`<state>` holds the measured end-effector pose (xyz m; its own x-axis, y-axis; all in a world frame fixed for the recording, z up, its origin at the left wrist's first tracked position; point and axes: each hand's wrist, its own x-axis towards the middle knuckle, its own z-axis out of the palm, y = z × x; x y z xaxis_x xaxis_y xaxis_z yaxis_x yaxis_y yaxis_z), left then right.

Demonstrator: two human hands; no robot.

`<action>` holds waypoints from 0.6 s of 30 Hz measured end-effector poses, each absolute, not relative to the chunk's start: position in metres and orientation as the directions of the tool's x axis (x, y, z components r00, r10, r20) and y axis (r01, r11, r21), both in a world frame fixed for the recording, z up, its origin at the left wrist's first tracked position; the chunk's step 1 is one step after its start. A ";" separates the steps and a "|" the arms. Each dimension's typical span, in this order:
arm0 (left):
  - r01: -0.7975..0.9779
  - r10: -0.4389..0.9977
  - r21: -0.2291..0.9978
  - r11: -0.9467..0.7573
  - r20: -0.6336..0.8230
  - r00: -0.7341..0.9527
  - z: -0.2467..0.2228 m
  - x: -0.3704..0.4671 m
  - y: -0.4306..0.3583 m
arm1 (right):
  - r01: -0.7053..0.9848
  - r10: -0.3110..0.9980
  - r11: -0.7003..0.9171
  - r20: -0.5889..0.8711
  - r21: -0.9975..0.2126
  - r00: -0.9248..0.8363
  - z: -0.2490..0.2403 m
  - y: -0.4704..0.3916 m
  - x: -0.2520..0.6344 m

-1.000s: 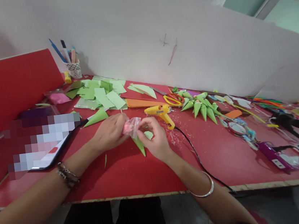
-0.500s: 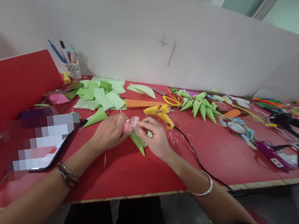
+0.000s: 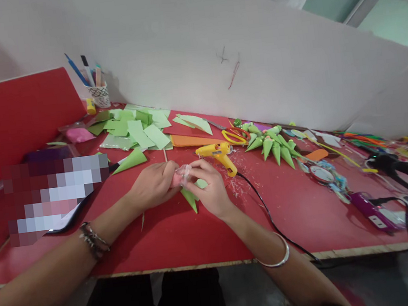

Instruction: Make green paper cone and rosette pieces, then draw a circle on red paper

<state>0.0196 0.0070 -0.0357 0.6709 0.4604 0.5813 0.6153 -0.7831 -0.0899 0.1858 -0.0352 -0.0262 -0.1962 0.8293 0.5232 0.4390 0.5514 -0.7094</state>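
Between my two hands is a small clear plastic bag (image 3: pixel 181 175) with something pink inside. My left hand (image 3: pixel 154 183) is closed around its left part, hiding much of the pink content. The fingers of my right hand (image 3: pixel 208 188) pinch the bag's crumpled right end. Under the hands a green paper cone (image 3: pixel 189 202) lies on the red table, its tip toward me. A pale green paper piece (image 3: pixel 201 183) shows beside my right fingers. Just beyond the hands, a thin stick (image 3: pixel 165 155) pokes out.
A yellow glue gun (image 3: pixel 221 156) lies beyond my right hand, its black cord running to the front edge. Behind are scissors (image 3: pixel 237 136), green paper pieces (image 3: pixel 142 131) and joined green cones (image 3: pixel 272 147). A phone (image 3: pixel 73 209) lies left; a purple power strip (image 3: pixel 371 212) sits right.
Both hands have shifted slightly toward me with the bag, and the bag is now lower and more covered by the fingers. The stick behind the left hand shows more.
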 end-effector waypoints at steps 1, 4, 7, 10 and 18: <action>0.607 0.451 -0.099 -0.788 0.578 0.680 -0.036 0.020 0.007 | 0.447 0.831 0.550 0.518 -0.706 -0.205 -0.026 -0.035 0.186; 0.593 0.448 -0.099 -0.799 0.561 0.696 -0.035 0.020 0.007 | 0.476 0.826 0.556 0.516 -0.681 -0.226 -0.025 -0.035 0.186; 0.606 0.474 -0.070 -0.792 0.554 0.684 -0.035 0.021 0.006 | 0.506 0.807 0.579 0.540 -0.639 -0.241 -0.025 -0.035 0.186; 0.616 0.485 -0.057 -0.786 0.562 0.671 -0.034 0.021 0.006 | 0.527 0.782 0.604 0.572 -0.598 -0.247 -0.026 -0.035 0.186; 0.708 0.642 0.104 -0.699 0.528 0.556 -0.036 0.014 0.011 | 0.444 0.779 0.580 0.624 -0.683 -0.056 -0.019 -0.037 0.190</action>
